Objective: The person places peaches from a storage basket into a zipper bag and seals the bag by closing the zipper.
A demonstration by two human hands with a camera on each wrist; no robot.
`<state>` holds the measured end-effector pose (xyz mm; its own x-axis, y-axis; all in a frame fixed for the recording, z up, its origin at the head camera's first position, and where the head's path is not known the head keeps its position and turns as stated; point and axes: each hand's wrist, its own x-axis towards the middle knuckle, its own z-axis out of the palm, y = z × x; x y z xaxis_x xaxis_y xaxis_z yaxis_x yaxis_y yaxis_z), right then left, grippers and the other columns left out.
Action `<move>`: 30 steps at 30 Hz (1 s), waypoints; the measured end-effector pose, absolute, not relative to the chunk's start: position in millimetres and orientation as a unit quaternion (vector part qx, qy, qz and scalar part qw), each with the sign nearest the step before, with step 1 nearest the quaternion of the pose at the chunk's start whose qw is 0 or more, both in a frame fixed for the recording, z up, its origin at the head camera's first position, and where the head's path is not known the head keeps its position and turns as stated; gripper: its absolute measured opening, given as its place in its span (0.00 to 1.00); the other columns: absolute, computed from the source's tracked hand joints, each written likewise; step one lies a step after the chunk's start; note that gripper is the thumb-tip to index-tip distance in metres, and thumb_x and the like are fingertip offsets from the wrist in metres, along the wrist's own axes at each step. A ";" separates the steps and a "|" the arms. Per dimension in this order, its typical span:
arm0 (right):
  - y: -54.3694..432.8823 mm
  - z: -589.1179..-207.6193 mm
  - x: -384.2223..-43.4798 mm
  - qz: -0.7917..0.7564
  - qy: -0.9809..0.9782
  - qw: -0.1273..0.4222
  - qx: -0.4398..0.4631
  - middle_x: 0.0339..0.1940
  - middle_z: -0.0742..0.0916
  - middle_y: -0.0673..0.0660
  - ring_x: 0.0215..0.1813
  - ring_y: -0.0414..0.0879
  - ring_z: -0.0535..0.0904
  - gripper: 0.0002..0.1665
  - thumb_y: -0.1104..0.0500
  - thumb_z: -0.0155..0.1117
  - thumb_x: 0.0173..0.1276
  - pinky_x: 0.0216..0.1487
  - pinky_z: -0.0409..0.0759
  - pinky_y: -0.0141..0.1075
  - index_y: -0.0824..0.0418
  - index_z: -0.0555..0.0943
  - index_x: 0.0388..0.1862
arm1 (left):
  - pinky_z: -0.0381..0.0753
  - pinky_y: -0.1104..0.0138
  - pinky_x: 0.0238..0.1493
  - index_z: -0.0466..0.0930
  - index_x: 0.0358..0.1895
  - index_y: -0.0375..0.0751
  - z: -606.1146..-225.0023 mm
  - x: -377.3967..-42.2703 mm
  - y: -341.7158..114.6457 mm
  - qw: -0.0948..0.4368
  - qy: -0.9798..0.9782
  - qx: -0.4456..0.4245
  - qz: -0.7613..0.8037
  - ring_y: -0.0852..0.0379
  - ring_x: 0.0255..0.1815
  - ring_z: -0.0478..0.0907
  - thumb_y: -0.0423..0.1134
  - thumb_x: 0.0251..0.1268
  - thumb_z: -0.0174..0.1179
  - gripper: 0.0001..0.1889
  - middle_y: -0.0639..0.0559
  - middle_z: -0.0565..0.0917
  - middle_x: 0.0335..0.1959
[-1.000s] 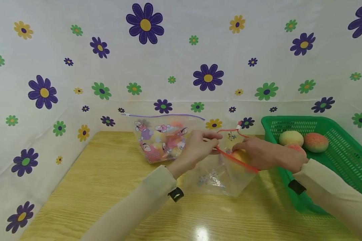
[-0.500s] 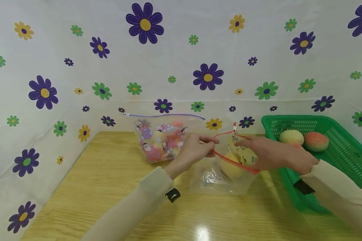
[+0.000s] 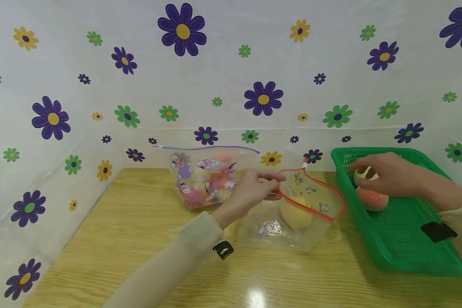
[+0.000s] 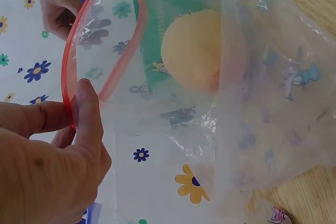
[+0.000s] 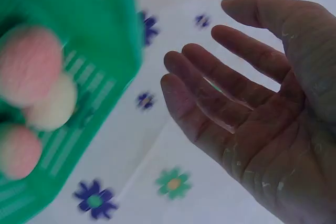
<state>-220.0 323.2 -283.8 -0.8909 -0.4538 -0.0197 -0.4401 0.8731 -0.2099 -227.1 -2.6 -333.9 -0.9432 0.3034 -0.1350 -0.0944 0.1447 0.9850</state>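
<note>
My left hand (image 3: 250, 190) pinches the red zip edge of a clear zip bag (image 3: 267, 231), whose mouth gapes toward the right. Inside the bag lies a yellow-orange peach (image 4: 191, 51), seen through the plastic. My right hand (image 3: 392, 173) hovers over the left side of a green basket (image 3: 404, 246). In the right wrist view its fingers are spread and the palm holds nothing. Below it in the basket are a pink peach (image 3: 372, 199) and a pale yellow peach (image 3: 363, 174), partly covered by the hand. The right wrist view also shows another pinkish peach (image 5: 20, 151).
A second zip bag (image 3: 204, 184) with a purple zip and cartoon prints stands full of colourful things behind the left hand. A flower-print cloth (image 3: 215, 72) hangs behind the wooden table (image 3: 138, 244).
My right hand has come out of the red-zip bag and moved right over the basket. The peach in the bag now shows plainly. My left hand keeps its pinch on the zip edge.
</note>
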 end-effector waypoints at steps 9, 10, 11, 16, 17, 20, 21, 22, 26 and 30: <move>369.5 -303.8 -239.9 -0.045 0.974 0.086 -0.204 0.47 0.87 0.69 0.42 0.57 0.85 0.25 0.58 0.70 0.67 0.41 0.84 0.52 0.72 0.80 0.57 | 0.90 0.61 0.48 0.87 0.52 0.36 -334.7 -225.0 -2.2 0.160 0.744 0.080 0.644 0.59 0.32 0.86 0.30 0.73 0.56 0.12 0.44 0.87 0.53; 371.7 -307.3 -241.9 -0.040 0.973 0.094 -0.207 0.47 0.87 0.70 0.43 0.58 0.85 0.26 0.59 0.70 0.66 0.41 0.84 0.53 0.73 0.79 0.58 | 0.90 0.61 0.47 0.87 0.53 0.35 -335.0 -224.9 -2.1 0.160 0.745 0.082 0.643 0.59 0.32 0.86 0.30 0.73 0.56 0.12 0.44 0.87 0.53; 373.9 -311.6 -244.0 -0.037 0.971 0.100 -0.212 0.48 0.87 0.70 0.43 0.59 0.85 0.27 0.59 0.71 0.65 0.41 0.84 0.54 0.74 0.79 0.58 | 0.90 0.62 0.46 0.87 0.53 0.35 -335.4 -225.0 -2.1 0.161 0.745 0.083 0.642 0.60 0.32 0.86 0.29 0.73 0.56 0.13 0.44 0.87 0.53; 377.8 -327.1 -248.1 -0.018 0.966 0.139 -0.219 0.51 0.86 0.73 0.49 0.66 0.84 0.32 0.59 0.72 0.61 0.47 0.84 0.58 0.76 0.77 0.60 | 0.90 0.66 0.43 0.87 0.52 0.36 -337.1 -224.6 -1.8 0.163 0.744 0.089 0.642 0.60 0.32 0.85 0.29 0.72 0.57 0.12 0.43 0.87 0.51; 377.8 -328.5 -248.0 -0.018 0.966 0.144 -0.216 0.52 0.86 0.72 0.49 0.66 0.84 0.32 0.58 0.72 0.61 0.47 0.83 0.58 0.75 0.77 0.61 | 0.90 0.66 0.43 0.88 0.51 0.36 -337.4 -224.4 -1.9 0.164 0.744 0.089 0.642 0.60 0.32 0.85 0.29 0.72 0.57 0.12 0.43 0.87 0.50; 375.8 -328.8 -247.8 -0.010 0.966 0.155 -0.208 0.51 0.87 0.70 0.49 0.63 0.84 0.33 0.57 0.71 0.60 0.47 0.83 0.56 0.73 0.77 0.62 | 0.90 0.65 0.43 0.87 0.52 0.36 -338.1 -223.3 -3.2 0.166 0.745 0.090 0.640 0.60 0.32 0.85 0.29 0.72 0.57 0.12 0.44 0.87 0.49; 375.1 -328.9 -248.1 -0.004 0.966 0.157 -0.205 0.50 0.87 0.68 0.48 0.61 0.84 0.34 0.56 0.72 0.60 0.46 0.83 0.54 0.71 0.78 0.63 | 0.90 0.65 0.44 0.87 0.52 0.35 -338.8 -223.4 -3.9 0.167 0.744 0.091 0.641 0.59 0.32 0.85 0.29 0.72 0.57 0.12 0.44 0.87 0.49; 374.8 -329.2 -248.5 0.004 0.966 0.157 -0.206 0.49 0.88 0.67 0.46 0.58 0.84 0.34 0.55 0.72 0.60 0.44 0.83 0.53 0.70 0.78 0.63 | 0.90 0.65 0.44 0.87 0.53 0.35 -339.2 -223.4 -4.6 0.166 0.744 0.092 0.641 0.59 0.32 0.85 0.29 0.72 0.57 0.12 0.44 0.87 0.49; 373.5 -332.1 -249.2 0.020 0.963 0.164 -0.214 0.43 0.88 0.60 0.39 0.51 0.80 0.34 0.52 0.71 0.60 0.40 0.81 0.45 0.67 0.80 0.62 | 0.90 0.65 0.45 0.86 0.53 0.34 -340.8 -223.0 -6.3 0.172 0.739 0.100 0.644 0.59 0.33 0.85 0.29 0.73 0.57 0.13 0.43 0.86 0.49; 372.8 -333.3 -246.4 -0.022 0.953 0.226 -0.199 0.49 0.86 0.67 0.44 0.53 0.81 0.34 0.56 0.72 0.59 0.41 0.84 0.47 0.69 0.78 0.63 | 0.90 0.65 0.45 0.86 0.54 0.34 -341.2 -222.5 -7.6 0.176 0.735 0.108 0.646 0.59 0.34 0.84 0.29 0.73 0.56 0.13 0.43 0.85 0.52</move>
